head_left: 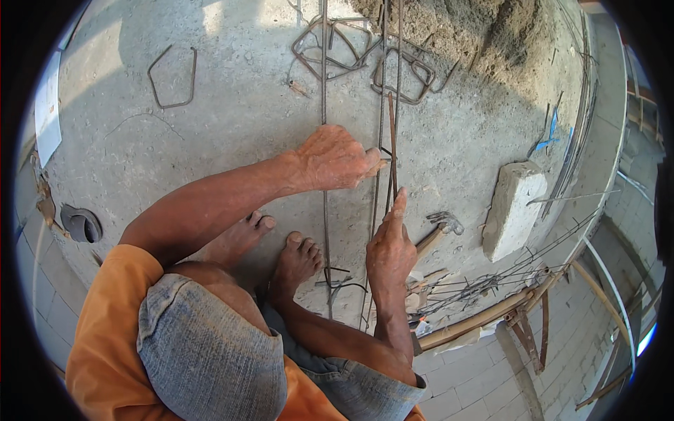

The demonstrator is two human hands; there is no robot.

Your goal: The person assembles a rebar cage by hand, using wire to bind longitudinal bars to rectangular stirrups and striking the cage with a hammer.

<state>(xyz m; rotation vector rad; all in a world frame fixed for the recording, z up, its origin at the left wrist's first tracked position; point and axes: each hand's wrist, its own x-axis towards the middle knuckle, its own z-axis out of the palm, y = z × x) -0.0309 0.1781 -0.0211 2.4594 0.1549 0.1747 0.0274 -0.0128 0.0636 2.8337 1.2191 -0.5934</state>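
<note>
Long steel rebars (324,77) run up and down in front of me. My left hand (333,158) reaches across them, its fingers closed in a pinch beside a pair of rebars (382,105). A small dark bent wire (385,151) shows at its fingertips, but what they grip is hidden. Lower and to the right, my right hand (391,256) is curled, with the index finger stretched along a thin rusty rod (393,140). That rod slants up beside the rebar pair. The lower part of its grip is hidden by the hand.
Bent wire stirrups (330,49) lie at the far side, with one more (173,105) at the far left. A sand pile (505,42) rises far right. A hammer (442,228) and a concrete block (514,210) lie on the right. A dark slipper (81,223) sits left.
</note>
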